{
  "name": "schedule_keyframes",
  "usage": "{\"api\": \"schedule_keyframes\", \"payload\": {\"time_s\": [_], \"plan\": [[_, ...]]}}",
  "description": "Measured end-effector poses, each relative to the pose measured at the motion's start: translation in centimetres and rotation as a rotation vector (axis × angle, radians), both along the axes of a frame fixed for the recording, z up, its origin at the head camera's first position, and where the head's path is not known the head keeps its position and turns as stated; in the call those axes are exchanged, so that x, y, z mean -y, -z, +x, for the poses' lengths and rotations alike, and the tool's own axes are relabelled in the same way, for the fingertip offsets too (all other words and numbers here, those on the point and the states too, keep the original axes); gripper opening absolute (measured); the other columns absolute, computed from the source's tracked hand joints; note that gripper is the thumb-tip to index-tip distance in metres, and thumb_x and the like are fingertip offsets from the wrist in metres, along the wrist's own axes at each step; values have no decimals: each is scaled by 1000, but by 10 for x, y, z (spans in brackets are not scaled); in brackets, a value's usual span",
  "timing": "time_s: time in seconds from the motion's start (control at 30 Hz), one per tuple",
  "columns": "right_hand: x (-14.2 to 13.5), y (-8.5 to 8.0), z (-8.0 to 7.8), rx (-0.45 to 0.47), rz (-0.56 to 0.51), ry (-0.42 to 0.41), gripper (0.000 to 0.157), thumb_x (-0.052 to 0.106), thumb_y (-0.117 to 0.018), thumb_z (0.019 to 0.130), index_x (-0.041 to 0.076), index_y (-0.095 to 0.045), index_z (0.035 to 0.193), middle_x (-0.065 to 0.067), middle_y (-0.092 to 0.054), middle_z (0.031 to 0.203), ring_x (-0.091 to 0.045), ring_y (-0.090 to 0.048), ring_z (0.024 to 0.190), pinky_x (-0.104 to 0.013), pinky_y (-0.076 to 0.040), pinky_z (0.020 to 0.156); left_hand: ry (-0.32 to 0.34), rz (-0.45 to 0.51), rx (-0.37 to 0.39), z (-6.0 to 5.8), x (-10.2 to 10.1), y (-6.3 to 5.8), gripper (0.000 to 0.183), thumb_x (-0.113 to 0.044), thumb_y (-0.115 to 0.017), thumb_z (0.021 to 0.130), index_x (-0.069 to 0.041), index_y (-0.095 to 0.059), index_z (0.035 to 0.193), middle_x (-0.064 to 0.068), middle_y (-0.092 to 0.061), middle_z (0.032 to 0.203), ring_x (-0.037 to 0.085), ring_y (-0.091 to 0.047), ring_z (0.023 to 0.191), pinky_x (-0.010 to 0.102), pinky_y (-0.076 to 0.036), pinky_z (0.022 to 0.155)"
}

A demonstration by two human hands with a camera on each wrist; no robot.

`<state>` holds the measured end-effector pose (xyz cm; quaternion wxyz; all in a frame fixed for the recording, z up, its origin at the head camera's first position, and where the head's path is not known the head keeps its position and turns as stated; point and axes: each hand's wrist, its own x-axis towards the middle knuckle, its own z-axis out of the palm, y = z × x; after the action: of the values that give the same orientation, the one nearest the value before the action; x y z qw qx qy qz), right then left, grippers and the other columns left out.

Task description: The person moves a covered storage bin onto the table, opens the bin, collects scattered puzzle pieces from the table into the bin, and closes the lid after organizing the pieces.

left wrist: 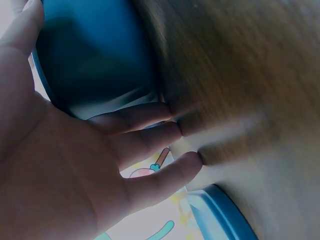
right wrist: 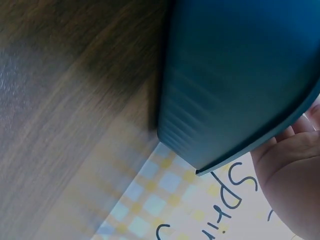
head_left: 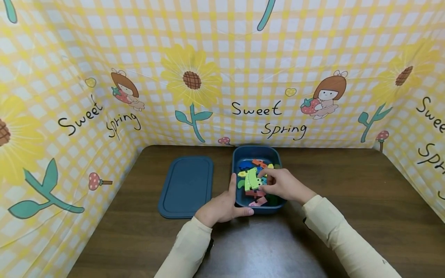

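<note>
A dark blue rectangular box (head_left: 256, 151) stands uncovered on the table, holding a jumble of colourful flat puzzle pieces. My right hand (head_left: 283, 185) reaches over its right rim and pinches a light green puzzle piece (head_left: 252, 179) between thumb and fingers, above the other pieces. In the right wrist view the box's outer wall (right wrist: 235, 85) hides the fingertips. Against the box's near left corner lies my left hand (head_left: 222, 204), its thumb along the front wall and a finger along the left side. The left wrist view shows this hand (left wrist: 85, 160) with straight, spread fingers beside the box wall.
A dark blue lid (head_left: 187, 187) lies flat on the brown wooden table (head_left: 121, 227), left of the box. Behind the table hangs a yellow checked cloth (head_left: 215, 88) printed with sunflowers, which also lines both sides.
</note>
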<state>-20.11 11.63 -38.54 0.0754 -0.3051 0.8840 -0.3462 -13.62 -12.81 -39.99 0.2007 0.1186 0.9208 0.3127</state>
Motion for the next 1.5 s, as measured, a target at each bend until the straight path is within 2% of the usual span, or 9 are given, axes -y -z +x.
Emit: {"api": "schedule_keyframes", "payload": {"time_s": [0.3,0.6,0.73,0.93,1.1,1.23,1.5], "plan": [[5,4,0,-1,38,-24,28,19,-75,92,15,-67,118,4,-55,71,-15,-54,65,-29,-45,55,3,-1,-10,1,-1,0,123,-64,-67,88,-14,19,160,28,-51,142,28,-69,99,43,-54,87],[7,5,0,-38,43,-32,33,18,-76,92,7,-68,122,4,-54,69,-13,-52,61,-29,-43,53,0,-2,-6,-1,-1,0,123,-64,-67,88,-14,19,160,29,-52,139,26,-69,92,42,-55,82],[5,4,1,-53,25,-28,31,17,-76,92,7,-68,120,4,-54,70,-13,-51,61,-28,-43,53,1,0,-8,-1,-1,1,123,-64,-67,88,-14,19,160,29,-48,144,29,-68,101,44,-53,88],[2,-1,6,-59,-14,-7,27,19,-75,93,10,-69,119,4,-55,71,-16,-53,65,-29,-45,53,-7,6,1,0,-1,2,124,-67,-66,87,-16,20,159,25,-33,157,33,-65,113,46,-50,95],[-1,-6,10,-69,-30,5,24,22,-74,95,16,-69,118,5,-55,73,-15,-53,66,-30,-45,55,-18,22,-3,0,1,4,125,-69,-67,85,-20,20,160,19,-20,164,35,-53,130,48,-44,103],[-1,-12,14,-84,-26,18,25,22,-72,95,16,-68,120,6,-56,75,-15,-54,68,-31,-47,58,-17,35,-22,-1,6,4,124,-67,-69,84,-22,17,161,20,-18,165,38,-39,140,52,-38,108],[0,-22,24,-93,-20,1,26,24,-71,96,15,-68,120,6,-57,77,-14,-54,71,-31,-49,61,-21,8,-90,2,22,-5,114,-63,-71,86,-25,4,164,10,-16,167,36,-29,146,57,-32,111]]}}
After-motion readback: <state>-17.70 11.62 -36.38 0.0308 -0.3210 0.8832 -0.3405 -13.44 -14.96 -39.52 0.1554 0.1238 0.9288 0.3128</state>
